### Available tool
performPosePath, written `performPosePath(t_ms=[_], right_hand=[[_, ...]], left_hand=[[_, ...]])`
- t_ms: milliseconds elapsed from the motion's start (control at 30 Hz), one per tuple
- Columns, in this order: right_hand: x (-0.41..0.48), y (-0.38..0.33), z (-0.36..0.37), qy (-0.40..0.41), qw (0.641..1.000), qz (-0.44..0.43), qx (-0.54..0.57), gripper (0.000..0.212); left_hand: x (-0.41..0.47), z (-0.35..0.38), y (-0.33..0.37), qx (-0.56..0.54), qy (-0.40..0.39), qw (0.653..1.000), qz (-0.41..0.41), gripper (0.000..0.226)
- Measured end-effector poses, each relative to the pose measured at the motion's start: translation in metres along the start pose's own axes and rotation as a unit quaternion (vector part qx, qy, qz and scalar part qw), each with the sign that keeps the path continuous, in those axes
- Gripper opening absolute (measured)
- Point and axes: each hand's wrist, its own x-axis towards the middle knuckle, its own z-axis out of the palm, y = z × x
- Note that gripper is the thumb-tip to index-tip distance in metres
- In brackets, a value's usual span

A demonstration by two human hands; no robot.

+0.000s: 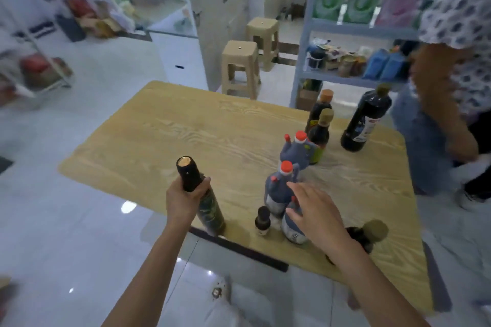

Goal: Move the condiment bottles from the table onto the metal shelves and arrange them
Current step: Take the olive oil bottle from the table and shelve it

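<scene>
My left hand (186, 198) grips the neck of a tall dark green bottle (210, 210) with a black capsule top, standing at the near edge of the wooden table (186, 135). My right hand (316, 214) hovers with fingers spread over a blue-grey bottle (292, 228), close to touching it. Two more blue-grey red-capped bottles (279, 188) (299, 151) stand behind it. A small dark bottle (263, 221) stands between my hands. Dark sauce bottles (318, 130) (365, 122) stand further back, another (369, 233) sits behind my right wrist. The metal shelves (353, 28) rise at the back right.
A person in a patterned shirt (457, 42) stands at the table's right side, in front of the shelves. Two beige plastic stools (240, 69) stand beyond the table. A glass counter (186, 2) and a wire rack (34, 71) sit to the left.
</scene>
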Motion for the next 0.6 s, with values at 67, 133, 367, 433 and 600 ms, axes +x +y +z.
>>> performPosePath(t_ms=[67,133,367,433,600], right_hand=[[-0.005,-0.006,-0.002,0.004,0.999,-0.027,-0.047,0.054],[-0.006,-0.028,-0.003,0.007,0.995,-0.074,-0.068,0.049],[-0.047,-0.182,0.016,-0.114,0.909,-0.388,0.104,0.056],[-0.080,-0.221,0.028,-0.164,0.858,-0.461,0.155,0.062],[-0.172,-0.293,0.045,-0.292,0.736,-0.522,0.319,0.060]], left_hand=[[-0.026,-0.027,-0.006,-0.006,0.043,0.999,-0.018,0.030],[-0.054,-0.056,-0.006,-0.009,0.091,0.995,-0.028,0.030],[-0.183,-0.171,0.017,-0.042,0.290,0.956,-0.017,0.018],[-0.228,-0.203,0.027,-0.033,0.337,0.941,-0.002,0.024],[-0.338,-0.258,0.064,-0.010,0.441,0.897,0.024,0.032]])
